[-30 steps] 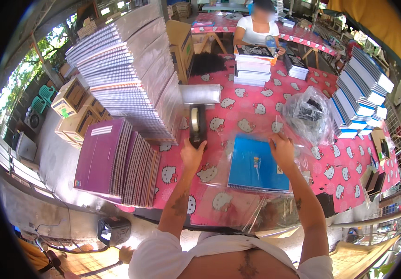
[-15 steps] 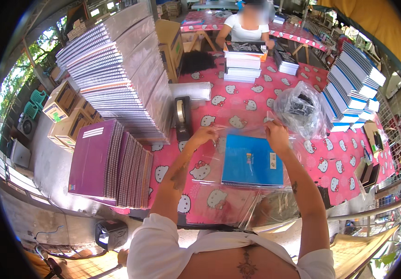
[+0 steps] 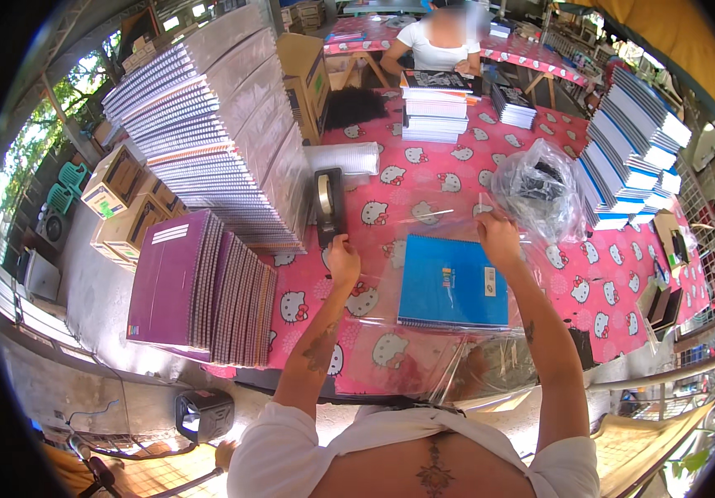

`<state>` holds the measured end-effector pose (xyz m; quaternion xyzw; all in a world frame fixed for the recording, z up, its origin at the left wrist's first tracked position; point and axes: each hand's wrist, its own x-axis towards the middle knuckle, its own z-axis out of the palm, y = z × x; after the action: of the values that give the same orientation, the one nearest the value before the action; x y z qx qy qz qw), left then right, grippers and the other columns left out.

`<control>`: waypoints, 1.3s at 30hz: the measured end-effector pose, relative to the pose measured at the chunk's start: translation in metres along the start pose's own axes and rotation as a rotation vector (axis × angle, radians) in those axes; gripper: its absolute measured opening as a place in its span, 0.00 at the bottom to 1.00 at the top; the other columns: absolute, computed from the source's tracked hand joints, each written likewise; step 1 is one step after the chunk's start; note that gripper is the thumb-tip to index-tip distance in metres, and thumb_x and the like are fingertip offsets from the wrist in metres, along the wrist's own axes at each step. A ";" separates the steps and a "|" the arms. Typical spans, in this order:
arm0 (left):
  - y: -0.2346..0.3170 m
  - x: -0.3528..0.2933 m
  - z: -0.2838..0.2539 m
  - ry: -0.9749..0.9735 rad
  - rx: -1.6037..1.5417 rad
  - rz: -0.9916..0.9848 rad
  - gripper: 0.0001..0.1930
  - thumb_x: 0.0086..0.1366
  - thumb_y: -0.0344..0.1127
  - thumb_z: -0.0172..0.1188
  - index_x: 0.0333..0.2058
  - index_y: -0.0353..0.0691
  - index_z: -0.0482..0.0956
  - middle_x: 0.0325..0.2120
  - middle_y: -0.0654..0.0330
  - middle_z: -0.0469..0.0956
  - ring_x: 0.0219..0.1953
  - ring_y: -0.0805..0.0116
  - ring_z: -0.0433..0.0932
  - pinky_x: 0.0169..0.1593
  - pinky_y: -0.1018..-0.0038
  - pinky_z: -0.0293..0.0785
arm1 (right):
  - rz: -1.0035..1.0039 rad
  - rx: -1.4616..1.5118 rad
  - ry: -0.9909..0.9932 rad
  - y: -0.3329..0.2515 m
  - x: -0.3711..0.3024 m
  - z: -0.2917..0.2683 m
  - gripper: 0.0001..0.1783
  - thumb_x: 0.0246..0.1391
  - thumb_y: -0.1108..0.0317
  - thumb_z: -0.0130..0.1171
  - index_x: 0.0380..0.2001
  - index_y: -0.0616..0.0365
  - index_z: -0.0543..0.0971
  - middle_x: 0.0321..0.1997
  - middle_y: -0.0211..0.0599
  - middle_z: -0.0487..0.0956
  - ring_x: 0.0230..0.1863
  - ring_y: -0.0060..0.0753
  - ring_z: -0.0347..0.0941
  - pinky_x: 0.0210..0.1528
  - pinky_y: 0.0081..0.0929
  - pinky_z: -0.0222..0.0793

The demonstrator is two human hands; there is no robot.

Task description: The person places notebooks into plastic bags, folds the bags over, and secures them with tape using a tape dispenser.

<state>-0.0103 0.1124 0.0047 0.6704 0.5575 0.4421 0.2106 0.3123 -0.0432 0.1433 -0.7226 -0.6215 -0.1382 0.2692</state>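
A blue spiral notebook (image 3: 440,286) lies flat before me, inside or under clear plastic wrap (image 3: 407,217) that reaches past its edges. At the notebook's upper right corner, my right hand (image 3: 498,239) is closed on the wrap. My left hand (image 3: 342,264) is off to the left, its fingers pinched together at the near end of a black tape dispenser (image 3: 330,207). Whatever the left fingertips hold is too small to make out. More clear plastic sheets (image 3: 490,365) lie at the table's front edge.
Purple notebooks (image 3: 167,282) and a tall stack of spiral notebooks (image 3: 233,116) stand left. Blue-edged notebooks (image 3: 623,166) rise on the right, near a crumpled plastic bag (image 3: 540,191). A person (image 3: 439,46) sits across the pink table behind a book stack (image 3: 435,116).
My left hand has let go of the wrap's upper left side and moved left to the tape dispenser. My right hand stays at the notebook's upper right corner.
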 end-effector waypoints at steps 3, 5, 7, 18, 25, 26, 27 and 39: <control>0.055 0.001 0.005 -0.012 -0.077 0.277 0.21 0.55 0.32 0.66 0.49 0.37 0.77 0.40 0.45 0.80 0.46 0.44 0.78 0.50 0.57 0.75 | -0.074 -0.049 0.012 0.003 -0.023 -0.012 0.05 0.55 0.67 0.61 0.36 0.51 0.81 0.37 0.35 0.81 0.39 0.46 0.79 0.48 0.44 0.69; 0.082 0.020 0.008 -0.002 -0.153 0.412 0.21 0.55 0.32 0.66 0.49 0.38 0.78 0.43 0.45 0.80 0.46 0.44 0.79 0.49 0.58 0.76 | -0.093 -0.024 0.024 -0.010 -0.027 -0.014 0.05 0.55 0.68 0.61 0.36 0.51 0.81 0.37 0.34 0.81 0.40 0.44 0.79 0.48 0.43 0.69; 0.091 0.035 0.006 -0.012 -0.233 0.534 0.22 0.55 0.32 0.66 0.50 0.39 0.78 0.46 0.45 0.80 0.47 0.44 0.80 0.49 0.59 0.77 | -0.100 -0.003 0.018 -0.018 -0.038 -0.013 0.06 0.54 0.68 0.61 0.36 0.50 0.81 0.37 0.33 0.81 0.41 0.42 0.78 0.48 0.43 0.69; 0.228 -0.067 0.010 -0.674 0.319 0.917 0.26 0.53 0.32 0.66 0.53 0.39 0.73 0.43 0.47 0.77 0.44 0.51 0.79 0.67 0.51 0.59 | -0.009 -0.009 0.081 -0.049 -0.085 -0.023 0.10 0.50 0.67 0.64 0.37 0.54 0.79 0.42 0.37 0.79 0.46 0.43 0.76 0.47 0.42 0.68; 0.208 -0.094 0.039 -0.274 0.222 1.211 0.22 0.55 0.33 0.62 0.49 0.35 0.73 0.39 0.49 0.80 0.42 0.51 0.81 0.66 0.50 0.60 | 0.090 0.131 -0.228 -0.108 -0.204 -0.020 0.34 0.49 0.52 0.65 0.59 0.51 0.71 0.63 0.44 0.68 0.66 0.53 0.61 0.63 0.61 0.55; 0.209 -0.098 0.044 -0.362 0.263 1.129 0.18 0.56 0.32 0.62 0.45 0.35 0.75 0.40 0.48 0.79 0.43 0.51 0.81 0.64 0.49 0.62 | 0.080 0.095 -0.222 -0.109 -0.204 -0.016 0.37 0.51 0.47 0.63 0.62 0.49 0.69 0.67 0.46 0.65 0.69 0.55 0.57 0.65 0.66 0.51; 0.209 -0.102 0.048 -0.446 0.304 1.044 0.14 0.56 0.31 0.61 0.41 0.34 0.77 0.40 0.48 0.79 0.44 0.51 0.80 0.63 0.49 0.64 | 0.069 0.060 -0.216 -0.108 -0.204 -0.013 0.39 0.53 0.43 0.61 0.65 0.47 0.67 0.70 0.48 0.61 0.73 0.56 0.52 0.67 0.71 0.46; 0.176 -0.125 0.055 -0.418 0.224 0.714 0.10 0.65 0.32 0.58 0.43 0.38 0.81 0.56 0.43 0.72 0.56 0.45 0.73 0.59 0.51 0.67 | 0.014 0.004 -0.377 -0.092 -0.192 -0.006 0.42 0.54 0.35 0.56 0.67 0.44 0.66 0.74 0.45 0.54 0.75 0.60 0.45 0.63 0.83 0.40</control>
<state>0.1358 -0.0439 0.0678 0.9153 0.2803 0.2785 0.0786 0.1874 -0.1966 0.0655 -0.7396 -0.6561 0.0027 0.1502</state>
